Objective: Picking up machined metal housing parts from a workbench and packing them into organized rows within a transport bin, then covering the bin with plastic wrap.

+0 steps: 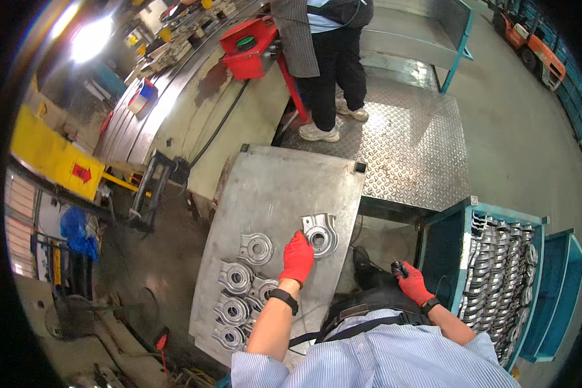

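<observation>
My left hand (297,257), in a red glove, grips the left edge of a ring-shaped metal casting (321,237) with a flat flange. That casting is at the right side of a steel table (291,174). Similar castings (257,249) lie in a group on the table's left side, several of them close together; my left forearm partly covers some. My right hand (414,284), also gloved in red, is closed around a small dark handheld object (399,268) beside the table. Its exact kind is too small to make out.
A teal metal bin (464,223) packed with rows of castings stands to the right, with another teal container (555,291) beyond it. Ahead, another person (335,64) stands on a diamond-plate platform (414,149) by a red control box (249,48). A forklift (530,45) is at the far right.
</observation>
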### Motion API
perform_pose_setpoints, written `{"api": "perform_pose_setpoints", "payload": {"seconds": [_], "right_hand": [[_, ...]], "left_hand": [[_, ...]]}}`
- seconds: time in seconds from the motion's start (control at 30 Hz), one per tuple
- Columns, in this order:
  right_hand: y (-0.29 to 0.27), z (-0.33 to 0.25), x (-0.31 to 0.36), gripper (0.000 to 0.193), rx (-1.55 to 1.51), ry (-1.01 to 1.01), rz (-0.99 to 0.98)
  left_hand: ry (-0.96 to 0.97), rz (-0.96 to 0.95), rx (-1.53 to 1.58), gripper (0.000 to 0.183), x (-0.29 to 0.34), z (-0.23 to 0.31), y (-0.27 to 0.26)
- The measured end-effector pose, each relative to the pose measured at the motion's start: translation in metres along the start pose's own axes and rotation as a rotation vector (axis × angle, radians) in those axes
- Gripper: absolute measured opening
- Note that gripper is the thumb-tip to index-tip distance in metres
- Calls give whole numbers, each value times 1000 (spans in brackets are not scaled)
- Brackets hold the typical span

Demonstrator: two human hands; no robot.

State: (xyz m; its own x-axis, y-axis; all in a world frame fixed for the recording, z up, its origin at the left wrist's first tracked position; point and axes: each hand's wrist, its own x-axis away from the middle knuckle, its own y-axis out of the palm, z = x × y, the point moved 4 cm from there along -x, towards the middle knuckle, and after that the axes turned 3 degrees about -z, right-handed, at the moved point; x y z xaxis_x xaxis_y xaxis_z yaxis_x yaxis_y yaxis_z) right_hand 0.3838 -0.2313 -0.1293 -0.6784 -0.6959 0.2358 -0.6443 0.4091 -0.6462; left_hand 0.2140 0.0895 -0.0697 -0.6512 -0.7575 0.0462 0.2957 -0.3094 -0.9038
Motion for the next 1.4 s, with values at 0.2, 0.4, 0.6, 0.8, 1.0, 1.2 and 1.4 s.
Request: {"api": "perform_pose_setpoints", "payload": {"seconds": [0.2,0.4,0.6,0.8,1.0,1.2,1.4], "right_hand": [[18,-29,12,34,-56,-111,-96],[43,-70,31,38,-61,-209,-257],[64,-83,38,43,119,-353,-419],[86,-81,27,42,254,-459,-471],[93,-92,24,41,350,-459,-439],[98,-86,24,41,314,-433,-414],[101,-86,24,40,361,-407,-484]], "left_hand": [[-433,40,517,31,91,-16,-12],[-518,35,709,35,171,-25,25],[-504,144,932,51,185,-39,82],[-570,53,967,33,163,-41,85],[-571,49,743,28,158,-34,71],[-507,85,749,24,156,-33,74],[-593,97,618,27,159,-57,106]]}}
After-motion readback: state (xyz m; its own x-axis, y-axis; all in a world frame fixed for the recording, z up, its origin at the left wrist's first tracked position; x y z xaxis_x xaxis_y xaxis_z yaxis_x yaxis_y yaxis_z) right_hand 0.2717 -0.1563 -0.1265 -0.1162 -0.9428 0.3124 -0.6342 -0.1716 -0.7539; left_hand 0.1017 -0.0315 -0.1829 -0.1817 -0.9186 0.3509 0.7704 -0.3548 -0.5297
